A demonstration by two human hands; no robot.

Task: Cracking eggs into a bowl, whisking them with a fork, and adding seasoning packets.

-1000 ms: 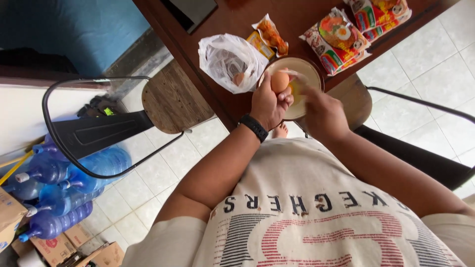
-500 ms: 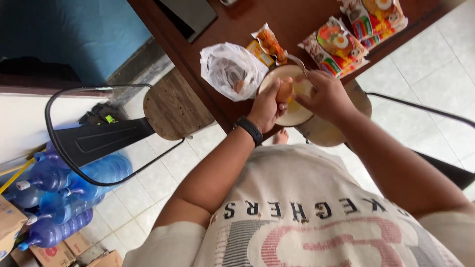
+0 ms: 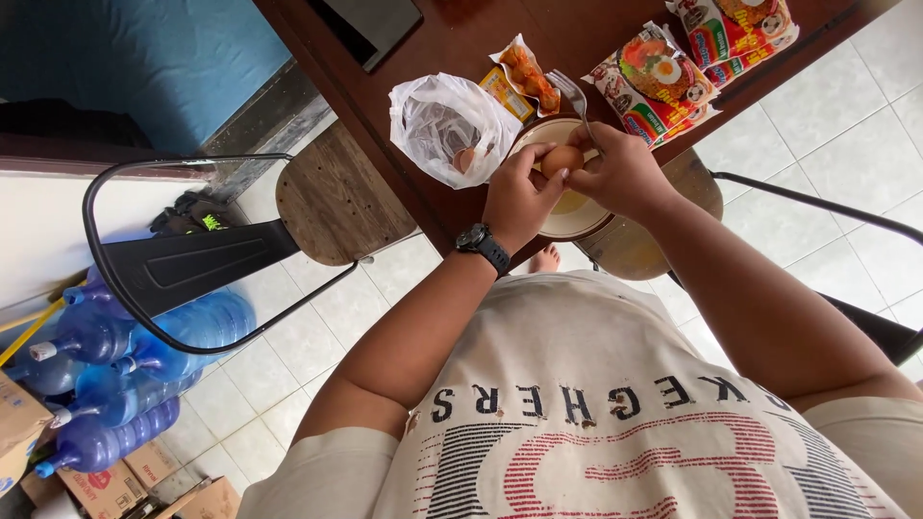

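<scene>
Egg (image 3: 561, 159) is grasped by both hands, left (image 3: 516, 197) and right (image 3: 623, 178), over bowl (image 3: 577, 216) on desk (image 3: 461, 29); fork (image 3: 577, 101) is held too.

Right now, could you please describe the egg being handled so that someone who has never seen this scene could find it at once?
Start at the dark brown wooden table and find the round pale bowl at its near edge. Just above that bowl, the left hand and right hand hold a brown egg between their fingers. Unlike the egg inside the white plastic bag beside it, this one is out in the open.

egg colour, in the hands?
Brown egg, held over the bowl; head view.
</scene>
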